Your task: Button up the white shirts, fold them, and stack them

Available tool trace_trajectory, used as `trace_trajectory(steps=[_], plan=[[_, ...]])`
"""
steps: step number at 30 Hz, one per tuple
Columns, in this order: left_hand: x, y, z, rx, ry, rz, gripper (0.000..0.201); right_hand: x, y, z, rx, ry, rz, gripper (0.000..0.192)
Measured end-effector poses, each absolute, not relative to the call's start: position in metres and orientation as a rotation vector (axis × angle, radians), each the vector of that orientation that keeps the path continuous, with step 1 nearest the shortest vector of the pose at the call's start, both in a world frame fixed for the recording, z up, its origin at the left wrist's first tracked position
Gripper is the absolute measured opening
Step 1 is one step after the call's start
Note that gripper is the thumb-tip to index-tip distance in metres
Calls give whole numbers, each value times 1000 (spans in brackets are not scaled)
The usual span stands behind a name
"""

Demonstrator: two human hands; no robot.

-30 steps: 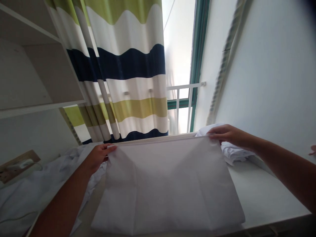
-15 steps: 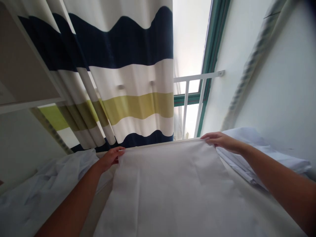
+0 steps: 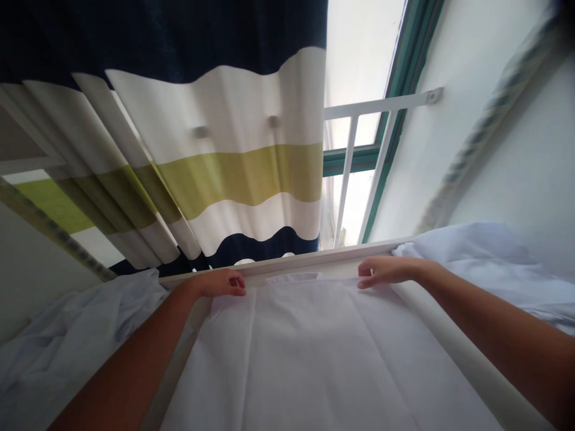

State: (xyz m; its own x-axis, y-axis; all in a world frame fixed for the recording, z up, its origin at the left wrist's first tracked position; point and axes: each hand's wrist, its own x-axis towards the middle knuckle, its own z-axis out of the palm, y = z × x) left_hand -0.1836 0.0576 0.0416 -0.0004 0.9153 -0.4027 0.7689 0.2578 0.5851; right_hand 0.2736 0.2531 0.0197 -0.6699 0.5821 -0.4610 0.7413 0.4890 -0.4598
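A flat white cloth (image 3: 309,353) with fold creases lies spread on a white table (image 3: 453,347) in front of me. My left hand (image 3: 222,282) pinches the cloth's far left corner. My right hand (image 3: 381,270) grips the far edge on the right side. A small folded flap (image 3: 294,278) shows at the far edge between the two hands.
Rumpled white fabric (image 3: 81,323) is heaped on the left, and a pile of white cloth (image 3: 489,263) sits at the right against the wall. A striped curtain (image 3: 215,167) hangs behind the table beside a window with a white rail (image 3: 381,105).
Both hands have moved closer together along the cloth's far edge. The camera has tilted down and nearer, so the shelf at the left has left the view.
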Motion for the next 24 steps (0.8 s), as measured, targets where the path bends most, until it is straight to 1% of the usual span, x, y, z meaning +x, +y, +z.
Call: trace_trajectory(steps=[4,7,12,16,18,20,22,24], plan=[[-160,75,41,1645,1743,81,40,252,247,23,1084,2407,-874,47],[-151,84,41,1687,1703,-9,38,241,247,27,1041,2360,-834,46],[-144,95,47,1721,1621,-11,35,220,252,35,802,2314,-885,48],[-134,98,51,1674,1549,-11,26,198,251,36,744,2419,-929,42],[-129,96,56,1634,1498,16,22,191,247,40,721,2478,-981,35],[-124,91,64,1591,1439,61,29,188,242,48,677,2510,-1082,30],[-122,86,73,1553,1385,109,35,189,236,58,617,2508,-1203,30],[-123,80,81,1514,1334,187,38,194,232,65,548,2489,-1365,35]])
